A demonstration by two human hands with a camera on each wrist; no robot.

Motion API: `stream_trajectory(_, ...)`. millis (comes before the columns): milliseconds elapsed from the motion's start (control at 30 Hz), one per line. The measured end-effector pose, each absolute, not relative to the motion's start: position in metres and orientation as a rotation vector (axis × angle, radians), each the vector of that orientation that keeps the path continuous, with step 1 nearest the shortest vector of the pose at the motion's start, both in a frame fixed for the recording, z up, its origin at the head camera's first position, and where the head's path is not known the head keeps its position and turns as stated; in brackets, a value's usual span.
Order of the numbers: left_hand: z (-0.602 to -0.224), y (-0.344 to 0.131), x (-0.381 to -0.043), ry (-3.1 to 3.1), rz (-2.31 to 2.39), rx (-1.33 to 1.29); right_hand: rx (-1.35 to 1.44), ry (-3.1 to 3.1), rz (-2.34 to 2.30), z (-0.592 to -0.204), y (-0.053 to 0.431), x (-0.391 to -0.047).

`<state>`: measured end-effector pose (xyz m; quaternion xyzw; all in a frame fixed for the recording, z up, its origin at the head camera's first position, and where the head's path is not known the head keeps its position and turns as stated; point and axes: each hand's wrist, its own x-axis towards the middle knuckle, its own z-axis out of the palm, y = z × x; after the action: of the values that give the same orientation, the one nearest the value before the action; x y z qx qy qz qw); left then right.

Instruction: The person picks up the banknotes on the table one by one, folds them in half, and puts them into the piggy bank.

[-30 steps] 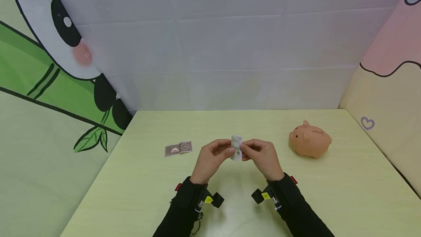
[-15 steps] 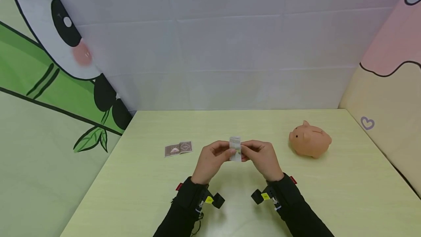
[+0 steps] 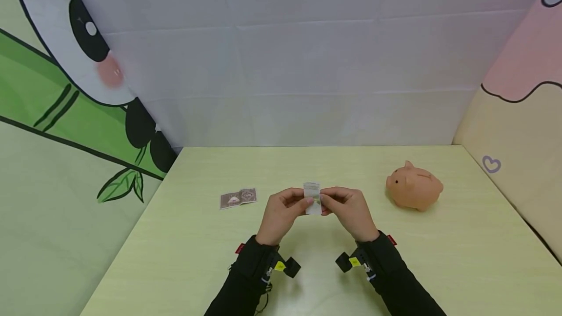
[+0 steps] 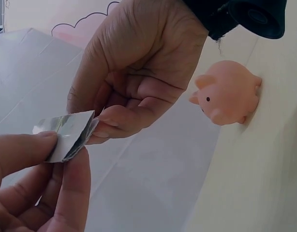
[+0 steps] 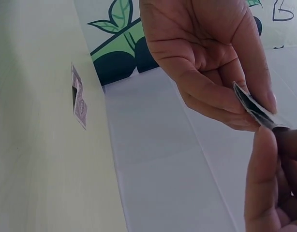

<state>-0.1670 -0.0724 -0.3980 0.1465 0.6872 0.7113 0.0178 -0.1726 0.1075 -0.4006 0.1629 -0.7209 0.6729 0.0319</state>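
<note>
Between the two hands, above the table, is a small folded slip of paper (image 3: 312,192), pale with a faint yellowish mark. My left hand (image 3: 281,212) pinches its left side, with the thumb lying over the face nearest me. At its right edge the thumb and fingers of my right hand (image 3: 351,212) grip it. The left wrist view shows the paper's layers (image 4: 71,133) folded over, dark on the inside, with a small gap at the edge. A creased brown-and-white printed slip (image 3: 238,199), similar in size, lies on the table to the left.
A pink piggy bank (image 3: 414,186) with a slot on top stands at the right of the pale wooden table (image 3: 184,262). White cloth (image 3: 307,62) hangs behind, and printed cartoon panels (image 3: 518,126) flank both sides.
The paper slip has shifted slightly left and now looks flatter and smoother toward the camera. Both hands keep nearly the same place and grip; the printed slip and piggy bank stay put.
</note>
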Motion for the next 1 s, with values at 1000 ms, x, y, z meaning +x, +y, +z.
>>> stream_trajectory(1000,-0.375,-0.069,-0.152,2.354,2.075,0.468,0.527,-2.153,2.073,-0.404,0.106,-0.172)
